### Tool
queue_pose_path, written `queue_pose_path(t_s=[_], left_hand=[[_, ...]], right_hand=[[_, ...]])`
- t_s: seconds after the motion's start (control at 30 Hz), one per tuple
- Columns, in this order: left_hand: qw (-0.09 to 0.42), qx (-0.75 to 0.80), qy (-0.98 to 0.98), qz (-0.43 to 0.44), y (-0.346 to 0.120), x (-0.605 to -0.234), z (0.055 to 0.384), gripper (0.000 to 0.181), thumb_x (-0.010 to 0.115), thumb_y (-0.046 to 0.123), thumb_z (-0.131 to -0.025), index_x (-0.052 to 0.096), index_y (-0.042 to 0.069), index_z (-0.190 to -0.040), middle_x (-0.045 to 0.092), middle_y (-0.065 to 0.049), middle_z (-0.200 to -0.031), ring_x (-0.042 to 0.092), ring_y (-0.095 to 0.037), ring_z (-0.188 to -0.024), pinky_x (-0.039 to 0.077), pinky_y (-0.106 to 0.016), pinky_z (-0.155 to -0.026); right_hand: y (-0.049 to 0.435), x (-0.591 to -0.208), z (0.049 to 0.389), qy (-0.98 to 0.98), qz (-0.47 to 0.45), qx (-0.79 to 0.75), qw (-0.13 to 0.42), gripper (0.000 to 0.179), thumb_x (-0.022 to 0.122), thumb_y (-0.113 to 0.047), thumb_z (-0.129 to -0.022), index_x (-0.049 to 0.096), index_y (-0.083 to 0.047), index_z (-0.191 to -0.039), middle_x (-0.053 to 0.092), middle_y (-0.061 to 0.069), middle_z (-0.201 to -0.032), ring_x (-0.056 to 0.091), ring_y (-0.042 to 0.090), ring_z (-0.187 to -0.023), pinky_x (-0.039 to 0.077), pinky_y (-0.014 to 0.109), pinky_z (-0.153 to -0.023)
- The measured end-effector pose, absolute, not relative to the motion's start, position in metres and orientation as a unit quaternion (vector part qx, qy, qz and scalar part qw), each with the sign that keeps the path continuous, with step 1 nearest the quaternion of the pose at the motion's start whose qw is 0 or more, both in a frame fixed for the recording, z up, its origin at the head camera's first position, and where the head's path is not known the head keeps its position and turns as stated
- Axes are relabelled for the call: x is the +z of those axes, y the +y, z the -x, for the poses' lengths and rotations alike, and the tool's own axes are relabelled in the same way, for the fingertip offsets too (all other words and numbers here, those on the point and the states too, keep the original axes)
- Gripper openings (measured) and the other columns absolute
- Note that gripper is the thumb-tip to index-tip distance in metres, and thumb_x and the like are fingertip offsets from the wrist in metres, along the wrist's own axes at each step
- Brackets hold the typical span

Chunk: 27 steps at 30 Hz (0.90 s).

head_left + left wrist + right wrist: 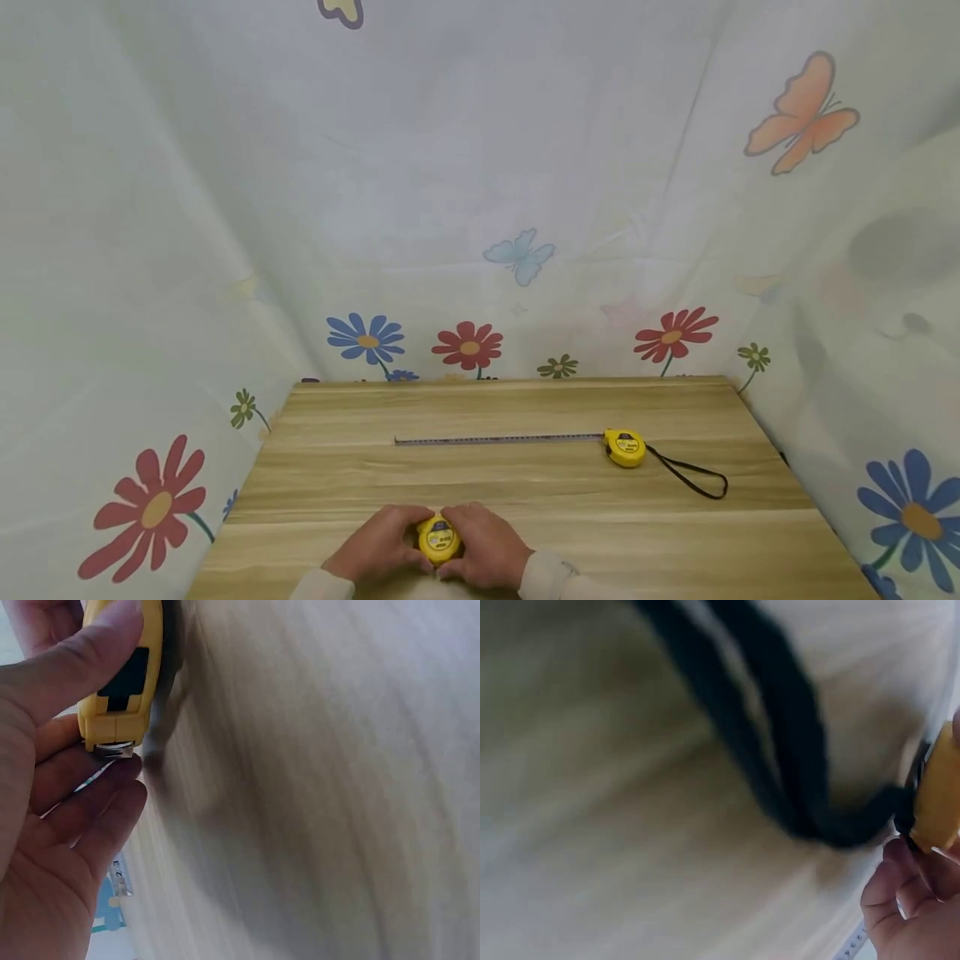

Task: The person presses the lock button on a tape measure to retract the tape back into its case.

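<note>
Both hands hold a yellow tape measure (pixel 438 540) at the front of the table, its labelled face turned up. My left hand (pixel 384 542) grips it from the left, thumb across the case in the left wrist view, where the metal hook (pixel 116 751) shows at the case mouth beside the fingertips. From the other side my right hand (pixel 489 546) holds the case between thumb and fingers. A black wrist strap (pixel 802 802) hangs from this case in the right wrist view. Little or no blade is out of it.
Farther back on the wooden table (pixel 337 492) lies a second yellow tape measure (pixel 626 448). Its blade (pixel 495 439) is drawn out leftward, and its black strap (pixel 697 479) trails to the right. A patterned cloth (pixel 525 317) with flowers and butterflies surrounds the table.
</note>
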<state>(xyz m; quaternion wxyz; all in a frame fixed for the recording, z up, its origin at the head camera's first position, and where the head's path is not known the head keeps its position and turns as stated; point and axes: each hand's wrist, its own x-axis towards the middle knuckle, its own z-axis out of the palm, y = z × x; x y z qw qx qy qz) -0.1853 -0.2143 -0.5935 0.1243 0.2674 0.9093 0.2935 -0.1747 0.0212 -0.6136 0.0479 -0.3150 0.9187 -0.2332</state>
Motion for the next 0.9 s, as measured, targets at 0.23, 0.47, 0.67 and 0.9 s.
queue_pose_path(t_s=[0.23,0.47,0.67,0.9], left_hand=[[0.123,0.302,0.917,-0.229,-0.228,-0.584,0.199,0.100,0.089,0.058,-0.069,0.060,-0.004,-0.141,0.065,-0.021,-0.143,0.062,-0.040,-0.133,0.049,-0.058,-0.109],[0.082,0.321,0.937,-0.109,-0.238,-0.582,0.232,0.092,0.087,0.048,-0.080,0.053,0.002,-0.151,0.057,-0.021,-0.152,0.056,-0.044,-0.139,0.049,-0.059,-0.110],[0.027,0.336,0.938,-0.075,-0.236,-0.593,0.264,0.081,0.083,0.035,-0.089,0.048,0.000,-0.153,0.054,-0.025,-0.153,0.054,-0.046,-0.140,0.048,-0.060,-0.111],[-0.015,0.302,0.953,-0.031,-0.242,-0.608,0.283,0.063,0.078,0.013,-0.093,0.052,-0.009,-0.146,0.063,-0.029,-0.141,0.060,-0.047,-0.132,0.051,-0.059,-0.107]], right_hand=[[0.050,-0.599,0.192,0.930,0.316,-0.190,0.017,0.097,0.068,-0.078,-0.084,0.048,-0.014,-0.154,0.056,0.002,-0.153,0.056,0.023,-0.137,0.051,0.048,-0.111],[0.107,-0.580,0.226,0.941,0.237,-0.241,0.023,0.091,0.080,-0.055,-0.087,0.043,-0.010,-0.157,0.048,0.014,-0.160,0.047,0.036,-0.146,0.042,0.061,-0.117],[0.169,-0.565,0.253,0.953,0.150,-0.263,0.000,0.087,0.085,-0.041,-0.087,0.045,-0.004,-0.155,0.045,0.023,-0.160,0.045,0.046,-0.146,0.043,0.063,-0.115],[0.244,-0.577,0.269,0.965,0.112,-0.239,0.002,0.083,0.087,-0.025,-0.084,0.047,0.003,-0.151,0.046,0.032,-0.155,0.044,0.053,-0.142,0.043,0.066,-0.112]])
